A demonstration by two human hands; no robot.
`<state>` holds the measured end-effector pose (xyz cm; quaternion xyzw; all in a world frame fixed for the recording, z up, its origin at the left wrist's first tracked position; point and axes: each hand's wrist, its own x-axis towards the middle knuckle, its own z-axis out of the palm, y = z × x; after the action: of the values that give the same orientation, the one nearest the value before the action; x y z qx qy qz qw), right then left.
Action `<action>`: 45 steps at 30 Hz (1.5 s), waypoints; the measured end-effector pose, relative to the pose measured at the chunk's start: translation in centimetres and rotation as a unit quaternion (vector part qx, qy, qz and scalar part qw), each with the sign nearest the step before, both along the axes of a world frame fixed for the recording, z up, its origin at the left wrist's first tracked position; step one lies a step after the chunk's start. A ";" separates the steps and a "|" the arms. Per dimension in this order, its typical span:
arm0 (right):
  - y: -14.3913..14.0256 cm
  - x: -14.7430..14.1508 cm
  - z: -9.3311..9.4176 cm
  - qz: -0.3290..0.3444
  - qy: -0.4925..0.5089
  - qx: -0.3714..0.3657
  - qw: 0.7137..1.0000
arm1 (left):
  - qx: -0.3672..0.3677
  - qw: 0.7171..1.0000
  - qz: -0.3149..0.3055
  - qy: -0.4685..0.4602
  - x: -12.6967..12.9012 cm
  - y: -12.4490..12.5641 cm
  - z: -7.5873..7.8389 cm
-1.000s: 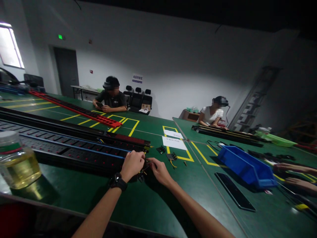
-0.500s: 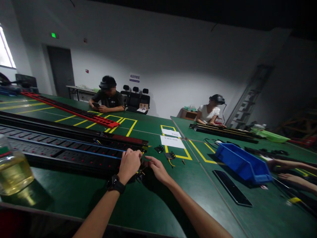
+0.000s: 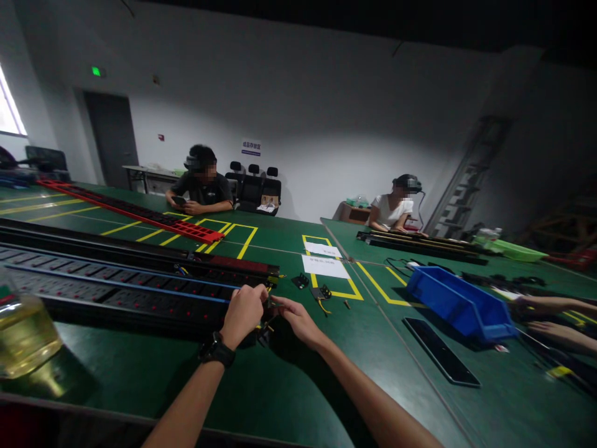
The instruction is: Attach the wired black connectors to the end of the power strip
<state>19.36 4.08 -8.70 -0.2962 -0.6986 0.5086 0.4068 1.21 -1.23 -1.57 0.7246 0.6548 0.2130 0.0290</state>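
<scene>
My left hand [image 3: 245, 314], with a black watch [image 3: 217, 350] on its wrist, is closed at the right end of a long black slotted panel [image 3: 140, 292] with red dots and blue strips. Facing it, my right hand [image 3: 296, 318] has thumb and forefinger pinched, their tips close to the left fingers. What either hand grips is too small and dark to name. Small dark parts and thin brass-coloured pieces [image 3: 267, 326] show just below the fingertips. To the right lie a black bracket [image 3: 301, 281], another black part with a yellow wire [image 3: 321, 294], and a small brass-coloured piece [image 3: 346, 304].
White paper sheets [image 3: 325, 266] lie within yellow tape beyond my hands. A phone [image 3: 441, 351] and a blue bin [image 3: 459, 305] are at right, near another person's hands [image 3: 559, 320]. A bottle of yellow liquid [image 3: 28, 336] stands left. Two people sit across the green table [image 3: 368, 386].
My right thumb and forefinger have come together and moved slightly closer to my left fingers. My left hand stays at the panel's end. The view has shifted slightly.
</scene>
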 end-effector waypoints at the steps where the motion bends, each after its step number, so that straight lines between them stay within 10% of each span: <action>1: 0.0 0.0 0.0 -0.004 0.003 -0.002 1.000 | 0.002 1.000 0.001 0.003 0.1 -0.1 0.0; 45: 1.5 -0.4 -2.9 -0.042 0.012 -0.017 0.999 | 0.002 1.000 0.007 -0.007 0.2 -0.4 -0.4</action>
<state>19.00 5.54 -11.56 -0.3258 -0.6717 0.5066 0.4313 1.42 -1.62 -2.01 0.7185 0.6595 0.2190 0.0306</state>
